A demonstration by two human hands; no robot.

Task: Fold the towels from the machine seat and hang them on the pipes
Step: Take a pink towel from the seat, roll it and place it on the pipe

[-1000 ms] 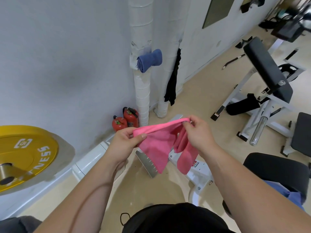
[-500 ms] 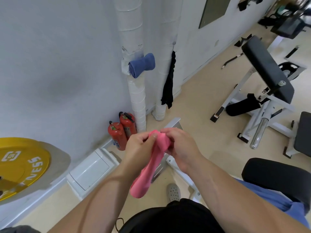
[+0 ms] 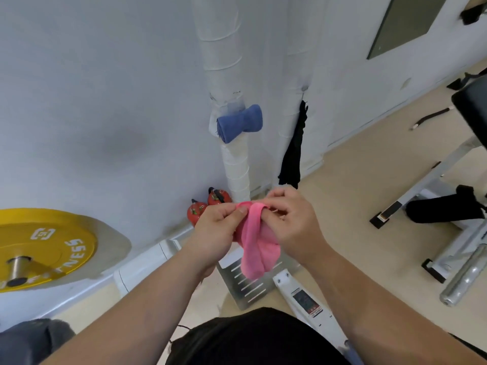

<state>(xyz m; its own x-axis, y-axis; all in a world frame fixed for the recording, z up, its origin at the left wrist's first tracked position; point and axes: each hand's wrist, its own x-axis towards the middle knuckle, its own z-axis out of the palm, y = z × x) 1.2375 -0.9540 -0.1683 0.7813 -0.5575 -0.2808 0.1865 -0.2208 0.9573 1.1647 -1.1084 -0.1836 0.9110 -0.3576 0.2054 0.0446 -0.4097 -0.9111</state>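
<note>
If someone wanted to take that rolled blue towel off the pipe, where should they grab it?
Probably the narrow middle of the blue towel, coming from the front. It sits wedged across the wrapped pipe, both ends flaring out, so the pinched waist suits a closing grip.

The beige floor (image 3: pixel 350 180) carries two red fire extinguishers (image 3: pixel 208 206) at the foot of the wrapped pipe (image 3: pixel 234 164), against the wall. Nearer than the pipe, a slotted metal footplate (image 3: pixel 247 283) rests on the floor. Right of the pipe stands a white bench frame (image 3: pixel 432 180), with a black strap (image 3: pixel 432 115) lying beyond it.
</note>
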